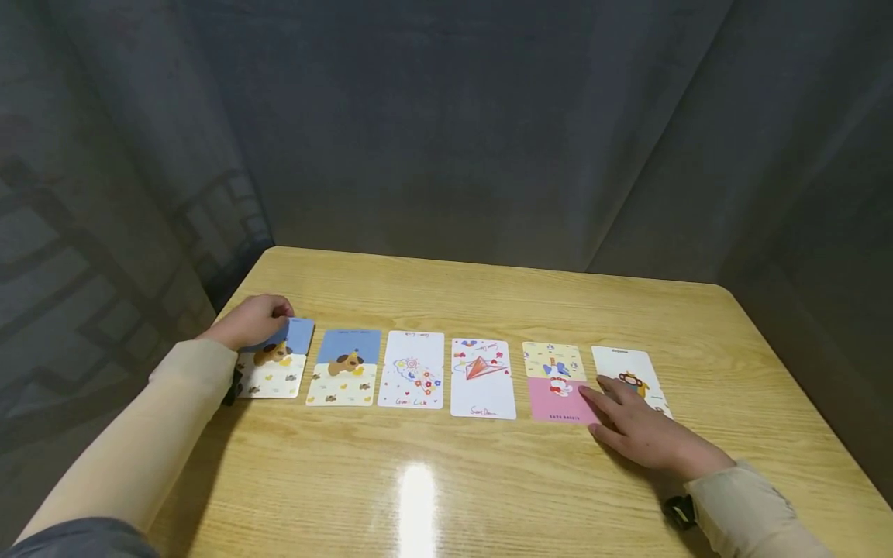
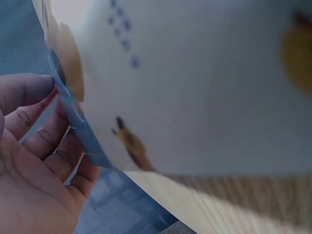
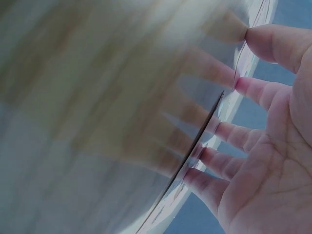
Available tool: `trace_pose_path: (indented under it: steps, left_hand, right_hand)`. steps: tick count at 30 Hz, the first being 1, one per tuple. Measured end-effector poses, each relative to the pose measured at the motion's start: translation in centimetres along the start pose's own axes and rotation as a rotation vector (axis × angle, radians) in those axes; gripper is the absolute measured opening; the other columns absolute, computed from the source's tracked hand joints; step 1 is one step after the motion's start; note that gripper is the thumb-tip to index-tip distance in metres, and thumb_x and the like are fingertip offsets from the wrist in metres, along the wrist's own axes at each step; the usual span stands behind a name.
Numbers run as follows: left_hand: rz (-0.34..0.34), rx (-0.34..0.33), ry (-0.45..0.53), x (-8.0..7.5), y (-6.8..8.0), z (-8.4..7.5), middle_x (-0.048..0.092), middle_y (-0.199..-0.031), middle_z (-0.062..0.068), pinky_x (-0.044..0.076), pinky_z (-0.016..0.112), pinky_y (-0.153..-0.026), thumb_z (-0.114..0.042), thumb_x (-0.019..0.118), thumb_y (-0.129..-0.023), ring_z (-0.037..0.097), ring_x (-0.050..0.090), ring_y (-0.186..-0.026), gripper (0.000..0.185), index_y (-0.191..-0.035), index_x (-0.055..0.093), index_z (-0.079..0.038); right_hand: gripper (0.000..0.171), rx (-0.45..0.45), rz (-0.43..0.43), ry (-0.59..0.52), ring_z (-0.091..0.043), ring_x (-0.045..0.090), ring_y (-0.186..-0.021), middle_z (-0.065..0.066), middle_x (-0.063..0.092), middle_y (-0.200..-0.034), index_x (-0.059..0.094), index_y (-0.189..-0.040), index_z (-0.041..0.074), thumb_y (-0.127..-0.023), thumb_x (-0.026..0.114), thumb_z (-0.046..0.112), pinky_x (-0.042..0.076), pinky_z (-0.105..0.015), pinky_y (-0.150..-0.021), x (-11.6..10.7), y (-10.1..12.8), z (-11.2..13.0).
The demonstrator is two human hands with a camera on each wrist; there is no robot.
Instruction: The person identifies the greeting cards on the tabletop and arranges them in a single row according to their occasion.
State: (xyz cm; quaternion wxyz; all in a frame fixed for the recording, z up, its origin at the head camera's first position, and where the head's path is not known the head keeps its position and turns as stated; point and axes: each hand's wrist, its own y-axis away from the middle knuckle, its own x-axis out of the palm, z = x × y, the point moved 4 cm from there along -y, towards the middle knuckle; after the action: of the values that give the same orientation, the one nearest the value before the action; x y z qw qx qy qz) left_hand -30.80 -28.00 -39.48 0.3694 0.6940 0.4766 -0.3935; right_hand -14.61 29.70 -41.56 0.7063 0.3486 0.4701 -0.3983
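My left hand (image 1: 253, 319) is over the upper left part of the leftmost card (image 1: 282, 385), which has a blue top and a dog on cream. In the left wrist view, thumb and fingertips (image 2: 34, 90) touch the card's surface. My right hand (image 1: 638, 428) reaches across two cards with spread fingers. One fingertip lies on the pink half of the rabbit card (image 1: 551, 407), and the hand partly covers the monkey card (image 1: 617, 360). Fingertips (image 3: 251, 88) press down in the right wrist view, where the dark edge of a card shows beside them.
Between the hands, a second dog card (image 1: 349, 387), a flower-drawing card (image 1: 412, 391) and a red paper-plane card (image 1: 481, 391) lie flat in the same row. The wooden table (image 1: 446, 298) is bordered by dark curtains (image 1: 446, 139).
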Motion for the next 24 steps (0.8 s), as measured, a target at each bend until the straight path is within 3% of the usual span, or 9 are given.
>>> trace_pose_path:
  steps: [7,24]
  left_hand:
    - [0.021,-0.053,-0.025,0.53,-0.56,-0.18,0.066,-0.101,0.02,0.05,0.051,-0.083,-0.004,0.057,-0.1,0.032,0.058,-0.087,0.014,-0.105,0.066,0.006]
    - [0.029,-0.067,-0.063,0.92,-0.34,-0.45,0.065,-0.094,0.019,0.05,0.052,-0.083,-0.004,0.062,-0.097,0.032,0.057,-0.084,0.012,-0.102,0.066,0.007]
  right_hand:
    - [0.06,0.006,0.002,-0.011,-0.058,0.037,-0.136,-0.035,0.036,-0.151,0.051,-0.149,-0.001,-0.1,0.068,0.029,0.042,-0.068,-0.098,0.04,0.09,-0.15]
    - [0.059,0.014,0.023,-0.011,-0.06,0.033,-0.138,-0.034,0.036,-0.151,0.05,-0.149,0.001,-0.101,0.066,0.032,0.042,-0.072,-0.097,-0.05,-0.17,0.16]
